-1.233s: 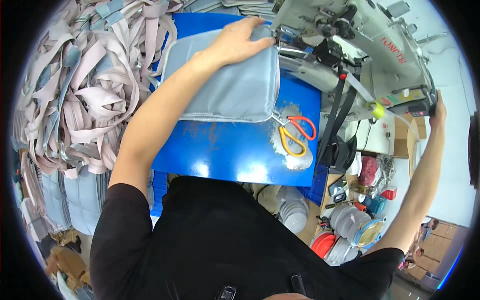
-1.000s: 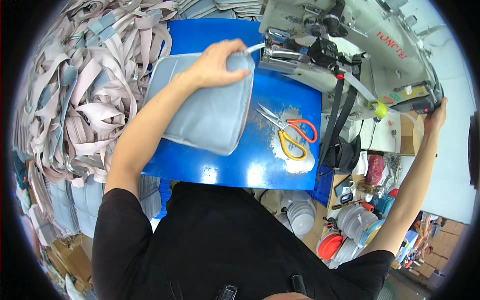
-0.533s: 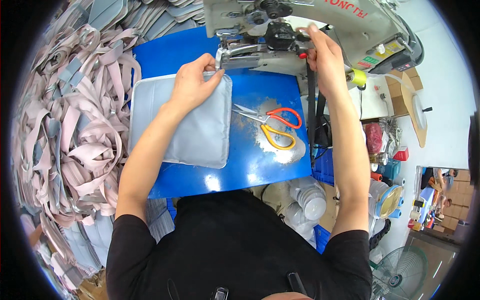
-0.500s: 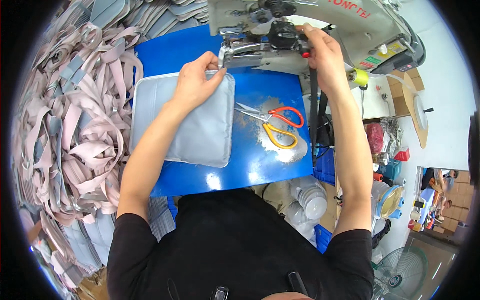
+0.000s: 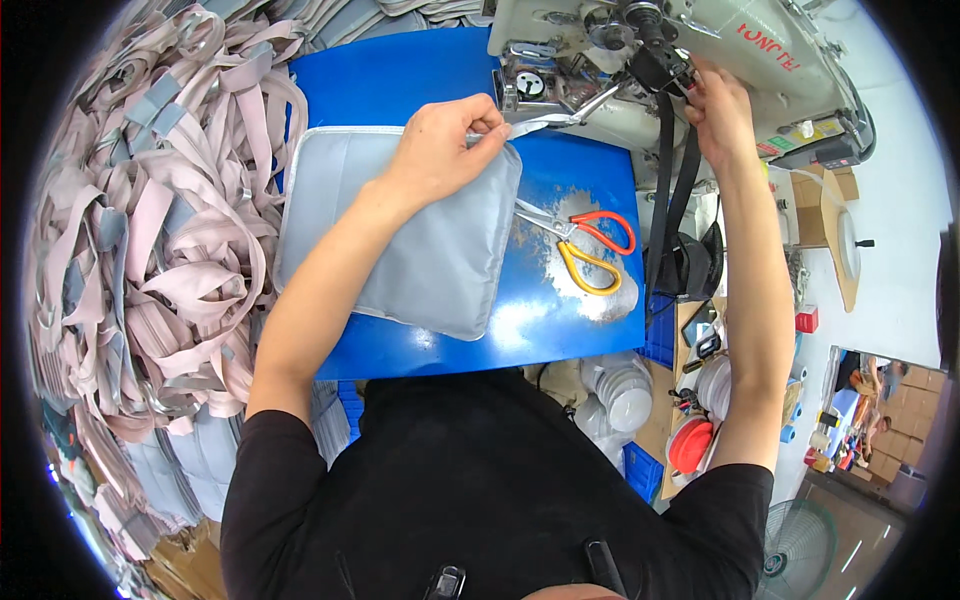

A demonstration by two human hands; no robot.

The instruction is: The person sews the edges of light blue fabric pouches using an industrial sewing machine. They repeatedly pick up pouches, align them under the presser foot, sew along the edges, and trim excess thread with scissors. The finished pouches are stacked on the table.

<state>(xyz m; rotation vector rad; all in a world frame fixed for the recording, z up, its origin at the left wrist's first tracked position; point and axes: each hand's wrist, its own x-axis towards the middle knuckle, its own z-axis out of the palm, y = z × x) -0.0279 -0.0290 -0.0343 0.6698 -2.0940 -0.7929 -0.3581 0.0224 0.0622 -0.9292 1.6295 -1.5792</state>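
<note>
- The block (image 5: 660,70) and its metal guide (image 5: 600,103) have swung away from the stitching area, where a round metal disc (image 5: 530,86) now shows on the machine (image 5: 770,85).
- The right hand (image 5: 722,115) appears to grasp the block's edge.
- The left hand (image 5: 445,150) pinches the strip (image 5: 545,123) at the panel's upper right corner.
- The strip now spans to the guide, so panel and machine seem linked.
- The panel (image 5: 430,260) lies flat on the counter (image 5: 415,350), left of the scissors (image 5: 568,231).
</note>
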